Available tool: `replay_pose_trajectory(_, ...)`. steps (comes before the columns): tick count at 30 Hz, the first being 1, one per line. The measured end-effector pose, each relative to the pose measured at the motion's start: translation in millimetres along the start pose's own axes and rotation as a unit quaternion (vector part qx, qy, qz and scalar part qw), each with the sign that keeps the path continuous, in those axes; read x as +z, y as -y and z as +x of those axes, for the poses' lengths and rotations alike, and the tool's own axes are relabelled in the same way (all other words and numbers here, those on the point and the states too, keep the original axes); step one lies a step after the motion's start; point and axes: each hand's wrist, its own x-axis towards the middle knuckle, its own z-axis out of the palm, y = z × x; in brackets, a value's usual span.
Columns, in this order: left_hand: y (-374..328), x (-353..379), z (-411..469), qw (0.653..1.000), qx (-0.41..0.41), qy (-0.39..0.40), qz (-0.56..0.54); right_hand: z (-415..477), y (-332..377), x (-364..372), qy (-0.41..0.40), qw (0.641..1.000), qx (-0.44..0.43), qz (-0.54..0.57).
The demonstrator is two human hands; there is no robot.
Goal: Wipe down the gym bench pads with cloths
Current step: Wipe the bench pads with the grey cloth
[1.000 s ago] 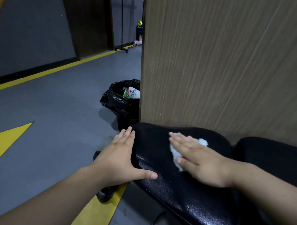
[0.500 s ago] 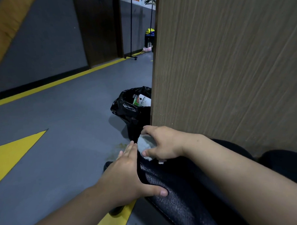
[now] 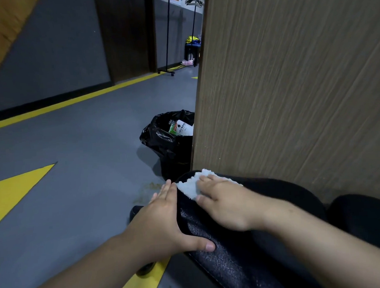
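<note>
— Black pad (image 3: 233,261), textured vinyl, lower centre, running toward the wood panel (image 3: 291,85). Cloth?
— White cloth (image 3: 190,186) on the pad's far end, just short of the panel edge.
— Right hand (image 3: 225,204)?
— Flat on the cloth, fingers spread, pressing it to the pad. Not gripping.
— Left hand (image 3: 164,227)?
— Open, palm against the pad's left side, thumb hooked over the top. Fingertips almost touch the cloth.
— Hands apart?
— Yes, pad between them, close.
— Anything else?
— Second pad (image 3: 362,219) at right. Bin (image 3: 163,145) with black liner beyond, beside the panel. Grey floor (image 3: 87,148), yellow markings.
</note>
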Motion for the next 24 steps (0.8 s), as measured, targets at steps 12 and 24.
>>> replay_pose_trajectory(12,4.9,2.9,7.3,1.0,-0.003,0.004,-0.006,74.7,0.7,11.6,0.03,0.998,-0.035,-0.053)
replay_pose_trajectory(24,-14.7,-9.4,11.4,0.988,0.076,0.029,0.135,-2.3,-83.9,-14.1,0.033,0.993,0.097,-0.05)
